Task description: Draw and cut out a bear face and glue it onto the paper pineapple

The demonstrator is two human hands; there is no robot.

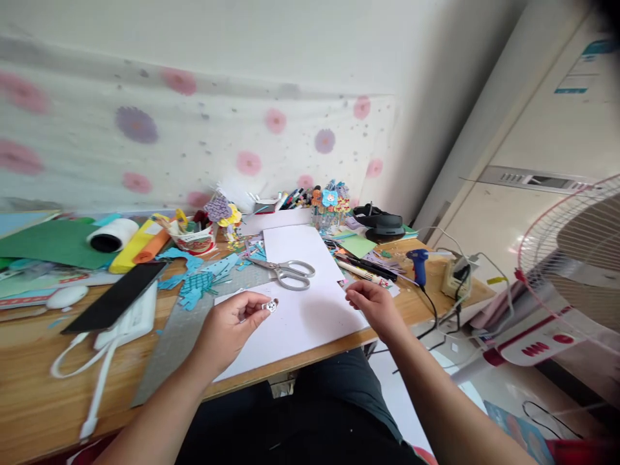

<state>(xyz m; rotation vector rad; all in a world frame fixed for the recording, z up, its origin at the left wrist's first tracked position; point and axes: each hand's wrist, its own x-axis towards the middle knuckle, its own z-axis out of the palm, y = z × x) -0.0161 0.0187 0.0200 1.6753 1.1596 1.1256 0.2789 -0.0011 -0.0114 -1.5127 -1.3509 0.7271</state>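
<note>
Between the thumb and fingers of my left hand (pixel 239 318) is a small white cutout (pixel 270 306) with dark markings; it is too small to make out fully. My right hand (pixel 371 302) hovers over the right edge of the white paper (pixel 322 316), its fingertips pinched together. Whether anything is in that pinch I cannot make out. Grey-handled scissors (pixel 293 274) lie on the paper beyond both hands, blades pointing left. Under the paper, at its left, shows a grey cutting mat (pixel 172 355).
Blue paper scraps (pixel 194 287), a black phone (pixel 116 297) and a white power bank (pixel 130 316) lie at left. Pens (pixel 368 268) and a blue glue gun (pixel 418 265) are at right. Paper flowers (pixel 332 200) stand at the back. A fan (pixel 571 258) stands right of the table.
</note>
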